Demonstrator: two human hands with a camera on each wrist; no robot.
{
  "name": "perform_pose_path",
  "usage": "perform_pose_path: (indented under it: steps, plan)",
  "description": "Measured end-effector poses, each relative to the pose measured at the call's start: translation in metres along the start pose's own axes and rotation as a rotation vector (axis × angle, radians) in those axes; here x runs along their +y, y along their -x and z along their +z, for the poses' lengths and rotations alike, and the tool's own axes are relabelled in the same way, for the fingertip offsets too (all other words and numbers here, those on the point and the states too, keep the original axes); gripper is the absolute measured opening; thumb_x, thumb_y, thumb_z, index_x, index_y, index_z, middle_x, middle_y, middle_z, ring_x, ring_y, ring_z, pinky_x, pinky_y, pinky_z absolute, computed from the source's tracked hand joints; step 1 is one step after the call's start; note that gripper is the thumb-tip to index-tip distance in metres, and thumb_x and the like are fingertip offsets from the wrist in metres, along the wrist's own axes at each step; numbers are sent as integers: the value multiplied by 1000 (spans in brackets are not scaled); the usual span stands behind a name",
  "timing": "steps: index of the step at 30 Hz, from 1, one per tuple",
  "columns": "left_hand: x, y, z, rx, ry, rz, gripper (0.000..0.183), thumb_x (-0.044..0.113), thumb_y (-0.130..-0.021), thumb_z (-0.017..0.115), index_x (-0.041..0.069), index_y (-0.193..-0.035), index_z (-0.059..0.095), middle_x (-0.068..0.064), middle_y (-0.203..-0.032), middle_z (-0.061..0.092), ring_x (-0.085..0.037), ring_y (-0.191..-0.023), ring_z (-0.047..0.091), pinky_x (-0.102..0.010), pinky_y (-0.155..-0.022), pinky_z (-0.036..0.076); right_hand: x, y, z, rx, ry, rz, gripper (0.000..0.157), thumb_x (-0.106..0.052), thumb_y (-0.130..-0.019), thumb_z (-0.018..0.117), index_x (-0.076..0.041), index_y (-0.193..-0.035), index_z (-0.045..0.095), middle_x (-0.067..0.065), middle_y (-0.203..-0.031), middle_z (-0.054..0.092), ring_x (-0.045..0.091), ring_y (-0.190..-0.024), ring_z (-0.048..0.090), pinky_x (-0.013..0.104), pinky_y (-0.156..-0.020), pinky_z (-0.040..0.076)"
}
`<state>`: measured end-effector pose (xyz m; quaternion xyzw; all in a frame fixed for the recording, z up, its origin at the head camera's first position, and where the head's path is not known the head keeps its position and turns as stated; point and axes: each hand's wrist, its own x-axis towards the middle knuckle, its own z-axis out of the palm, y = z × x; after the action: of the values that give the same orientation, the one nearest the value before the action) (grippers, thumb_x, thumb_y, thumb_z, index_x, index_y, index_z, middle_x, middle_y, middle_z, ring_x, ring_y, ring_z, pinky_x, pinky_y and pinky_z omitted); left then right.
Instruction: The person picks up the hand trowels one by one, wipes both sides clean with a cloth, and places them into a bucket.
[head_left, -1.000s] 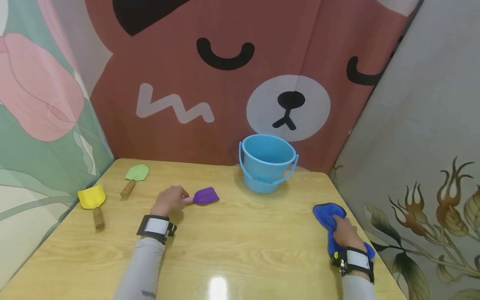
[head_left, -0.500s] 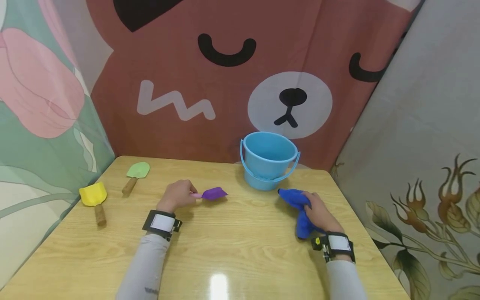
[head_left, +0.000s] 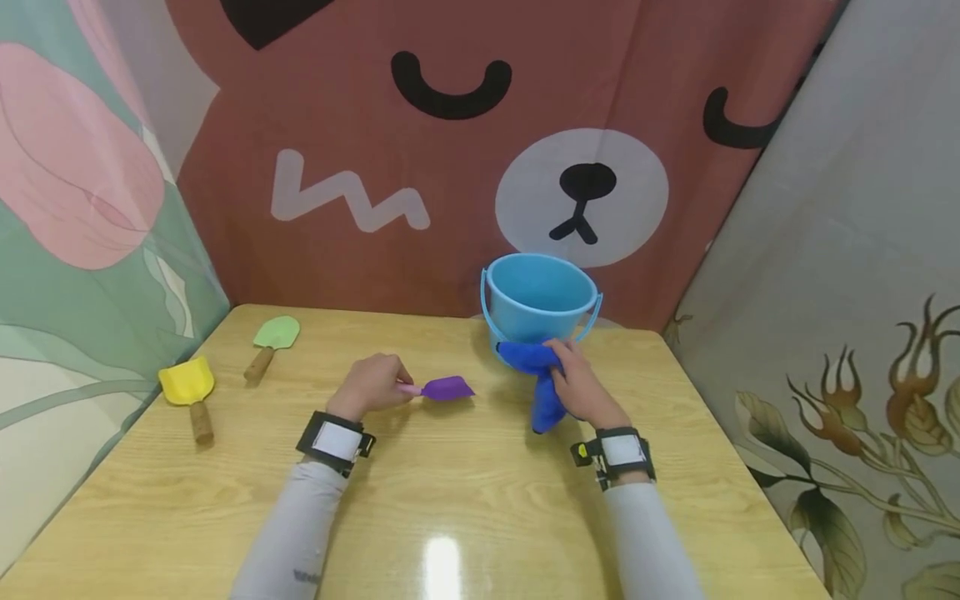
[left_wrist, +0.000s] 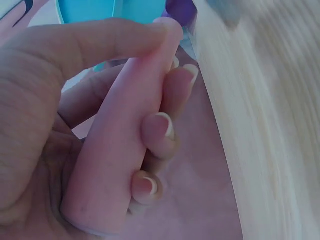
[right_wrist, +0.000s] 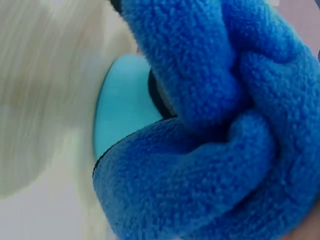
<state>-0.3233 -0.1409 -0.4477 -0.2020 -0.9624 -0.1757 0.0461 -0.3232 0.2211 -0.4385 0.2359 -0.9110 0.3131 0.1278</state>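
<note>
My left hand (head_left: 372, 385) grips the pink handle (left_wrist: 112, 140) of a toy shovel with a purple blade (head_left: 447, 388). In the left wrist view the fingers wrap the handle and the thumb lies along its upper end. The blade points right, over the middle of the table. My right hand (head_left: 587, 385) holds a bunched blue cloth (head_left: 546, 403), fluffy with a dark edge in the right wrist view. The cloth overlaps the lower front of a light blue bucket (head_left: 534, 287), which stands upright with its handle hanging down in front.
At the left of the wooden table (head_left: 450, 475) lie a yellow shovel (head_left: 187, 382) and a green shovel (head_left: 277, 332), both with wooden handles. A brown bear-print curtain (head_left: 337, 267) hangs behind the table, and a grey flowered curtain (head_left: 810, 250) along the right side.
My right hand has carried the blue cloth leftward from the table's right side to the front of the bucket. My left hand has shifted the purple shovel a little to the right.
</note>
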Motion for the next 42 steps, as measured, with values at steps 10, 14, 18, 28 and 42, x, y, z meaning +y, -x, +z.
perform_pose_path:
  steps: [10, 14, 18, 28, 42]
  plan:
    - [19, 1, 4, -57, 25, 81, 13, 26, -85, 84, 16, -92, 84, 3, -87, 78, -10, -74, 67, -33, -67, 54, -37, -24, 23, 117, -109, -83, 28, -4, -103, 44, -1, -130, 49, 23, -128, 45, 37, -118, 49, 58, -104, 44]
    - [23, 1, 4, -79, 45, 107, 13, 25, -85, 85, 15, -93, 84, 5, -87, 77, -7, -73, 63, -31, -68, 53, -47, -31, 33, 215, -141, -124, 28, -4, -102, 43, 1, -130, 45, 23, -128, 41, 35, -118, 45, 57, -105, 41]
    - [26, 0, 5, -77, 60, 129, 13, 26, -85, 84, 15, -93, 84, 5, -85, 76, -7, -71, 61, -30, -67, 52, -54, -37, 42, 258, -180, -136, 30, -6, -103, 42, 3, -131, 43, 24, -133, 38, 35, -123, 41, 55, -107, 39]
    - [28, -2, -3, -81, 123, 213, 18, 31, -93, 76, 15, -91, 83, 14, -57, 52, -5, -53, 42, -25, -51, 33, -60, -30, 60, -37, -121, 18, 65, -23, -92, 62, -1, -145, 30, 17, -142, 26, 34, -134, 35, 54, -113, 37]
    - [27, -1, -10, -47, 112, 260, 18, 30, -93, 76, 17, -81, 78, 14, -57, 49, -4, -55, 45, -24, -53, 35, -77, -23, 63, -419, 45, 12, 82, -28, -80, 76, -20, -150, 35, 19, -156, 21, 45, -135, 26, 62, -103, 41]
